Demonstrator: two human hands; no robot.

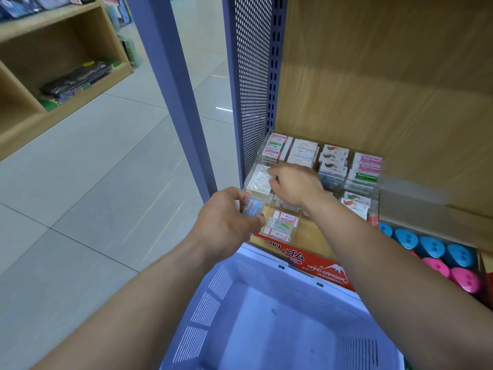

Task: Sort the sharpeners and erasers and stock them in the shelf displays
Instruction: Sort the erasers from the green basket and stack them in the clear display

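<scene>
Shelf [312,234]: basket [213,303] fronts eraser display [360,187].

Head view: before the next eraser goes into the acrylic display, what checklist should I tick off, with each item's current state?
1. Left hand grips the held erasers securely: ok.
2. Right hand is at the white erasers in the left compartment of the acrylic display: ok.
3. Right hand's grasp on a white eraser: cannot tell, its fingers hide it.
4. Held erasers' print matches a compartment: cannot tell, blurred.
5. Sharpeners sit apart from the erasers, to the right: ok.
</scene>
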